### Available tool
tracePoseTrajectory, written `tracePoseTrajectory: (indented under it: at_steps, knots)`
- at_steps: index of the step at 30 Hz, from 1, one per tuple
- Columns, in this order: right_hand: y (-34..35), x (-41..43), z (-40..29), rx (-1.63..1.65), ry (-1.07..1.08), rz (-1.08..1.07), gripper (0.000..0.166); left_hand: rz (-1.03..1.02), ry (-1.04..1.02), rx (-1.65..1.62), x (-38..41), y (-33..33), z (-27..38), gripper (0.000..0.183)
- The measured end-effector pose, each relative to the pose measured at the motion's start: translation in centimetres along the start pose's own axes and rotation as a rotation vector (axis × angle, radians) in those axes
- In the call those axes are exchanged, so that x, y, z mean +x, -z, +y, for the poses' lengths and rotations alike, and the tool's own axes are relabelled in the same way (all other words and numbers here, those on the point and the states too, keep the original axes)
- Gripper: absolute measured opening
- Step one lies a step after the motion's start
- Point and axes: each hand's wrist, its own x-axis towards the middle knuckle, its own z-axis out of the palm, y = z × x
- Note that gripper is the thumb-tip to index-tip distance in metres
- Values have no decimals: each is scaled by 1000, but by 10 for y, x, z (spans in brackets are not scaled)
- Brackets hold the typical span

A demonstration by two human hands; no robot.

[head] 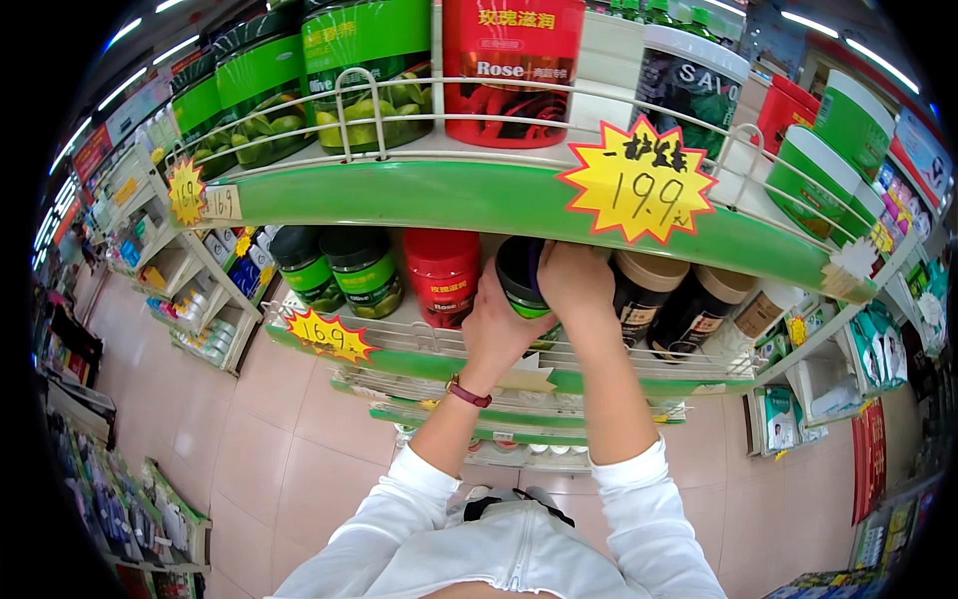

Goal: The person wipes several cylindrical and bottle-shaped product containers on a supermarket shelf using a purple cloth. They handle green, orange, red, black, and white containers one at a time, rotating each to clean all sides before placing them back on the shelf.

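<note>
My left hand grips a tilted black-lidded jar with a green label, its fingers along the left side and its thumb across the front. Against the right side of that lid is my right hand, its fingers curled and partly hidden. A dark purple strip shows between this hand and the lid; what it is I cannot tell. Left of my hands stands a red jar with a rose label. Two black-lidded olive jars are further left. Dark bottles with tan lids stand at the right.
Close above my hands runs the green-edged upper shelf, with a wire rail and large tubs. The lower shelf has its own wire rail in front. Yellow price tags stick out from the edges. Other shelving flanks the tiled floor.
</note>
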Motion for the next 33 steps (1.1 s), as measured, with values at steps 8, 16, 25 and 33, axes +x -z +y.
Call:
tracePoseTrajectory:
  at_steps: [8, 16, 25, 33]
  knots:
    - [-24, -39, -30, -246, 279, 294, 33, 72, -89, -180, -2, -13, -36, 77]
    - [-29, 32, -3, 96, 76, -26, 31, 24, -58, 60, 0, -5, -5, 94]
    - [11, -26, -11, 103, -146, -87, 48, -13, 29, -47, -2, -1, -5, 92]
    - [-6, -58, 9, 426, 199, 260, 70, 153, -80, -121, -9, -4, -8, 85]
